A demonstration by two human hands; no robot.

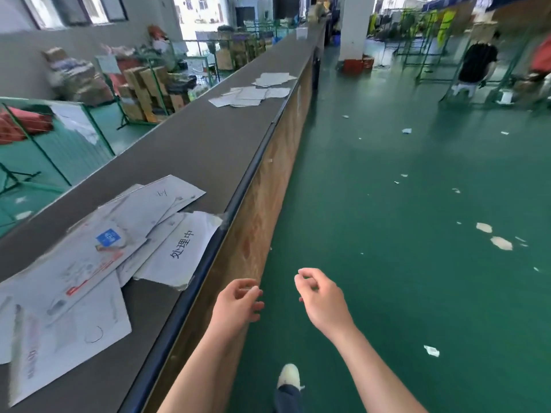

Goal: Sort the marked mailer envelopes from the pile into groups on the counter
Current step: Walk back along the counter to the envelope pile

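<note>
1. Mailer envelopes, flat white paper and plastic ones with printed labels and hand-drawn marks, lie in a loose overlapping pile (89, 263) at the near end of the long dark grey counter (193, 150), as seen in the head view, the only one supplied.
2. One white sheet with black printed characters (182, 248) sits at the pile's right side and overhangs the counter's dark front edge.
3. Farther along the counter, well apart from the pile, two groups of white envelopes are laid out: a nearer spread group (250, 96) and a farther, smaller group (274, 79) just beyond it.
4. Left hand (238, 302): held in front of the counter's wooden front panel (268, 186), fingers loosely curled, holding nothing, touching no envelope.
5. Right hand (320, 296): held over the green floor (387, 204), fingers loosely curled with thumb and forefinger near each other; nothing is visible between them.
6. Progress, as a judgement: sorting is partly done. Two groups exist on the counter, while the near pile holds many envelopes not yet sorted.
7. Step in hand, as a judgement: both hands are free, so the next envelope has to be taken from the pile.
8. Surroundings: paper scraps (495, 238) lie on the floor; a person in a black top (477, 65) stands far off at the right.
</note>
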